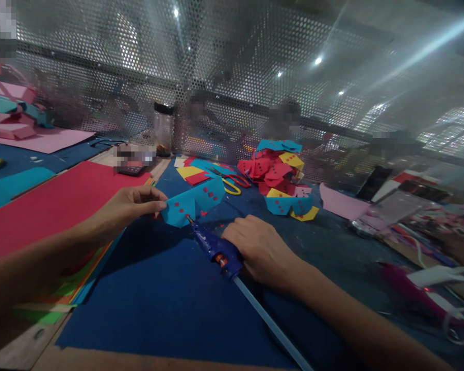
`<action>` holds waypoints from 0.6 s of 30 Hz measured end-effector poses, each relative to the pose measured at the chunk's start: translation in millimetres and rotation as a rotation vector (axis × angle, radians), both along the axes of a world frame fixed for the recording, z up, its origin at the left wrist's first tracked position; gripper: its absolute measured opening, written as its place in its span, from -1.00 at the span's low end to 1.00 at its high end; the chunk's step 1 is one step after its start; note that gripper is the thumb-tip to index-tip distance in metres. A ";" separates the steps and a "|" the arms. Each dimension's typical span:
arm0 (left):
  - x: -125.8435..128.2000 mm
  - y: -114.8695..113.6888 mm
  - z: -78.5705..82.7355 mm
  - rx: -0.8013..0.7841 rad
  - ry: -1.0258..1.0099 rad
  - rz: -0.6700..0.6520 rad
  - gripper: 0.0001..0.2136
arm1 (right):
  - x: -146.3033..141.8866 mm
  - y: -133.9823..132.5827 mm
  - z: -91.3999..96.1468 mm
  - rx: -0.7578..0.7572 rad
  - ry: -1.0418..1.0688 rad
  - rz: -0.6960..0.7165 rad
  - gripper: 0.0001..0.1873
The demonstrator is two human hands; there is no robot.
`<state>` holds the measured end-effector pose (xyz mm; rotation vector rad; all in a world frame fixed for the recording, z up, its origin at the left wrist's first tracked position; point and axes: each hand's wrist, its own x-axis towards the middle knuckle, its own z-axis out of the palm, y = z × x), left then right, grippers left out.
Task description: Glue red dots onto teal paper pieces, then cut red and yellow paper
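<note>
Pinched in my left hand [133, 206] is the left end of a folded blue paper piece [206, 198] with small red shapes on it. My right hand [261, 247] is wrapped round a dark blue hot glue gun [212, 245], a long clear glue stick [272, 324] running out of its back. The gun's nozzle tip is at the lower edge of the blue paper, by one of the red shapes; whether it touches I cannot tell. Beyond the paper lie scissors [232, 186] with yellow and red handles.
A pile of folded red, yellow and blue paper pieces [272, 170] stands at the back. Red card sheets [81, 190] lie at left, near a phone [133, 166] and a clear jar [163, 129]. At right are a magenta tool with a cord [421, 288] and clutter. Perforated metal panels rise behind.
</note>
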<state>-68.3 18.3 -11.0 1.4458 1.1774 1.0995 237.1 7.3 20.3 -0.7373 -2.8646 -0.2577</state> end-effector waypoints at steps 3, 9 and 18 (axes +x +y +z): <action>1.8 -1.4 2.7 0.009 0.011 -0.003 -0.85 | -0.5 -0.2 -0.2 -0.001 -0.003 -0.004 -0.88; 2.7 -1.1 2.1 0.029 0.014 0.010 -0.84 | -1.0 0.7 -1.2 0.014 0.008 0.008 -0.82; 1.5 -1.0 0.3 0.017 0.001 0.000 -0.80 | -0.2 0.8 -3.1 0.050 0.009 0.019 -0.86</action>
